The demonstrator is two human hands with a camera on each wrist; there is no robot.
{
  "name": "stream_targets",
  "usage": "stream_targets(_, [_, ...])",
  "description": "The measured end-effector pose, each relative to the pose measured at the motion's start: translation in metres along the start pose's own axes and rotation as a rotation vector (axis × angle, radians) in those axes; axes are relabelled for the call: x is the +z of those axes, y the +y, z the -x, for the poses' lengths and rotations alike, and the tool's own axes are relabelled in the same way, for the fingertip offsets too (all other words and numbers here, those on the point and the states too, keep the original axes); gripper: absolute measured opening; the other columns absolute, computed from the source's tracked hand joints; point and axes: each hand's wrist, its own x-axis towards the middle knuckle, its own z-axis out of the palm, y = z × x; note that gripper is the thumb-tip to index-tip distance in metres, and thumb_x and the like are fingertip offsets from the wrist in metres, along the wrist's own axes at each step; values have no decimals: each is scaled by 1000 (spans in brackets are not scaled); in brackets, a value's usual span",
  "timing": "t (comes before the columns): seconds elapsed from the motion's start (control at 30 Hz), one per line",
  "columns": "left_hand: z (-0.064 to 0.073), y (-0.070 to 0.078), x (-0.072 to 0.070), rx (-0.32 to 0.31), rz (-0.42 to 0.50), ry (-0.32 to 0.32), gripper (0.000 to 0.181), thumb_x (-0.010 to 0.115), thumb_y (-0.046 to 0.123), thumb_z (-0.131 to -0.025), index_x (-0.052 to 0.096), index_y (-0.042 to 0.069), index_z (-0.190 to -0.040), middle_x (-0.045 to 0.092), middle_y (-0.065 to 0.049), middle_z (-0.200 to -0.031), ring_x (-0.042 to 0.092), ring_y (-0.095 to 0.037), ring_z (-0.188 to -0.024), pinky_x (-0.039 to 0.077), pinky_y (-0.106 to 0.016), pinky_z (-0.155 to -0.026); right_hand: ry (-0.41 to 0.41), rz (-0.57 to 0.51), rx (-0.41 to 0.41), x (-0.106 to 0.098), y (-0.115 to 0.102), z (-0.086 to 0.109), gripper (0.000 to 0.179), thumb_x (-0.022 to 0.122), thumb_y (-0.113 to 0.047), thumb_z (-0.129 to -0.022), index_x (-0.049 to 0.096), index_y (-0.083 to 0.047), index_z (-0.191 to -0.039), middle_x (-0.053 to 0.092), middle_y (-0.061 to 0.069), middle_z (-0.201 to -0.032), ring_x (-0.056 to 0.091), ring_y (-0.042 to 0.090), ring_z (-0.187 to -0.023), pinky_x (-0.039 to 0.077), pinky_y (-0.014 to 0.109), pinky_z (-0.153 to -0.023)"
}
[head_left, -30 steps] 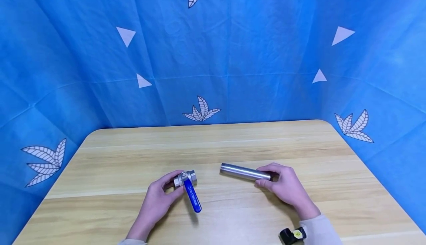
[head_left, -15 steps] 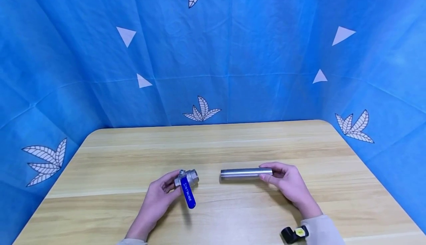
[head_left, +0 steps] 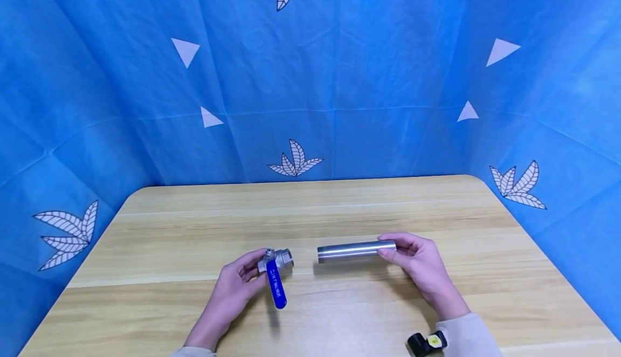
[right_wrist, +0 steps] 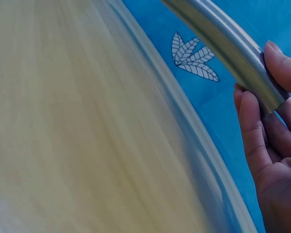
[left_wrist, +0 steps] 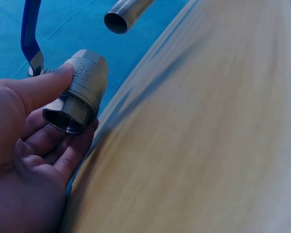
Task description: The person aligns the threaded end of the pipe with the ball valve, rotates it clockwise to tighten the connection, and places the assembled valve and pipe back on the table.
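Note:
My left hand (head_left: pixel 235 287) grips a metal ball valve (left_wrist: pixel 85 85) by its body, thumb on one side and fingers under the other. The valve's blue lever handle (head_left: pixel 276 286) points toward me, and one hex opening faces right. In my right hand (head_left: pixel 419 265) is a plain steel pipe (head_left: pixel 353 250), pinched at its right end between thumb and fingers. The pipe lies nearly level, its left end raised over its shadow on the table. Threads show on that end in the left wrist view (left_wrist: pixel 123 17). A short gap separates pipe and valve opening.
Beneath both hands is a light wood-grain table (head_left: pixel 310 206) with rounded back corners. A blue cloth (head_left: pixel 368 76) with leaf and triangle prints hangs behind it and along both sides. A small black device (head_left: pixel 426 343) with a yellow label sits at the right cuff.
The pipe has swung from slanting to nearly level, and its left end has come up and slightly left. The valve has turned so its opening faces the pipe and shifted a little right.

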Motion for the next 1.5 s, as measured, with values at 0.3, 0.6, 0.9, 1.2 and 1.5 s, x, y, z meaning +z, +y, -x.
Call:
stream_targets(0.3, [0,1,1,-5,-4,-13,58,82,0,-90,65,4,-145,70,-16,-142,70,-28,-125,55,-11,-101,-6,-34,9,14,-1,-1,41,84,-2,-90,71,10,-126,81,-1,-104,75,9,-90,66,22,-83])
stream_targets(0.6, [1,3,4,2,-16,-45,53,84,3,-89,69,8,-140,74,-11,-137,72,-25,-124,53,-11,-103,-37,-8,19,30,1,-2,39,85,-3,-89,73,7,-125,79,19,-119,77,10,-96,66,23,-89])
stream_targets(0.9, [1,4,5,-6,13,-61,53,84,2,-88,70,8,-139,74,-11,-136,72,-23,-123,56,-14,-103,-30,-13,20,37,0,-3,38,85,-3,-88,74,5,-124,77,23,-121,77,10,-96,65,23,-89])
stream_targets(1.2, [1,5,6,2,-5,-60,50,82,-1,-89,72,10,-136,76,-9,-134,72,-24,-125,52,-10,-105,-22,-27,28,38,1,-4,39,85,-2,-88,74,5,-125,79,17,-116,76,11,-94,65,23,-88])
stream_targets(1.5, [1,4,6,-12,-12,-60,49,83,0,-90,73,14,-136,75,-7,-136,71,-25,-128,55,-23,-113,-20,-82,42,39,0,-2,40,84,-2,-89,72,7,-127,79,-2,-104,74,10,-92,65,22,-85])
